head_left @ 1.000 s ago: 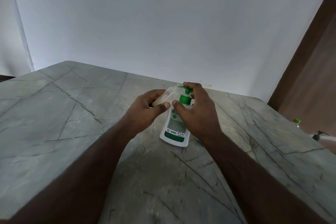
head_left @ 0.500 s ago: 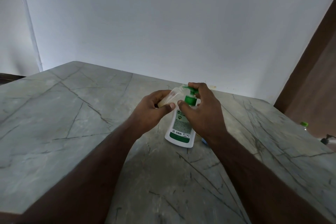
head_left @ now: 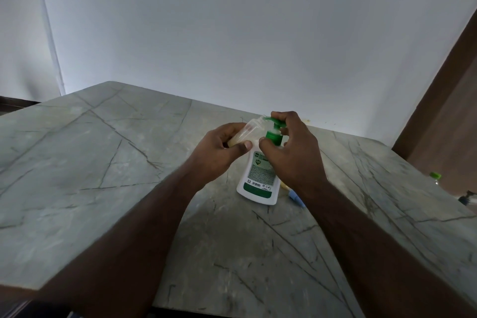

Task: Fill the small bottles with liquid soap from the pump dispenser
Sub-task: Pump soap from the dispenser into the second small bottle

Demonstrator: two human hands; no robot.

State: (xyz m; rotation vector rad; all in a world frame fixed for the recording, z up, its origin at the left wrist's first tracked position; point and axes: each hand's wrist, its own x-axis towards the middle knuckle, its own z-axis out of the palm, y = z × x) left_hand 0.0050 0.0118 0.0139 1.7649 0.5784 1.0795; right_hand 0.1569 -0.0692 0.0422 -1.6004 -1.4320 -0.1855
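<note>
While the grey veined stone table (head_left: 103, 162) bears the white pump dispenser with its green head and label (head_left: 260, 178) near its far edge, the right hand (head_left: 291, 157) curls over the pump head, thumb at the collar. Left of the dispenser, the left hand (head_left: 219, 150) grips the small clear plastic bottle (head_left: 247, 131), tilted, cream soap in its lower end, mouth at the nozzle. Any misalignment there would likely send soap down the dispenser, and a hard off-centre press could tip it.
</note>
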